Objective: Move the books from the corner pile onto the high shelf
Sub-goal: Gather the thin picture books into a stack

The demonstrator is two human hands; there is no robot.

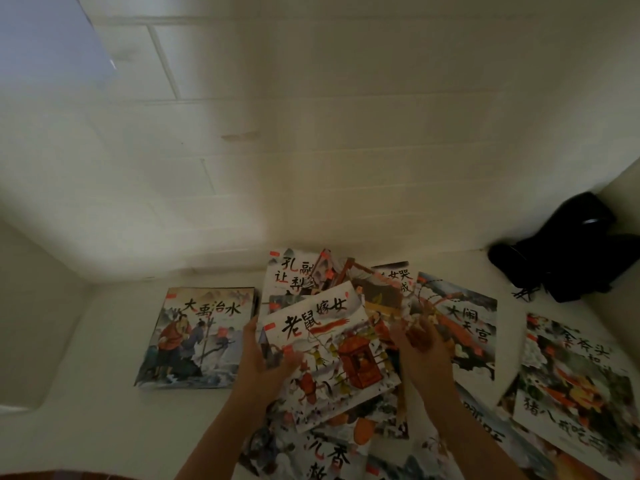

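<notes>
Far left: neat stack of books lies flat on the white surface, apart from the rest, top cover with two figures by water. Next, left hand grips the left edge of the sedan-chair book, thumb on the cover, fingers under; the book is tilted, lifted above the scattered pile. Behind it more covers fan out against the tiled wall. Right hand is just beside that book's right edge, fingers loosely spread over the covers; cannot tell whether it pinches anything. Further right: monkey-king book, then pig book, both flat. Far right corner: black bag slumped against the wall.
</notes>
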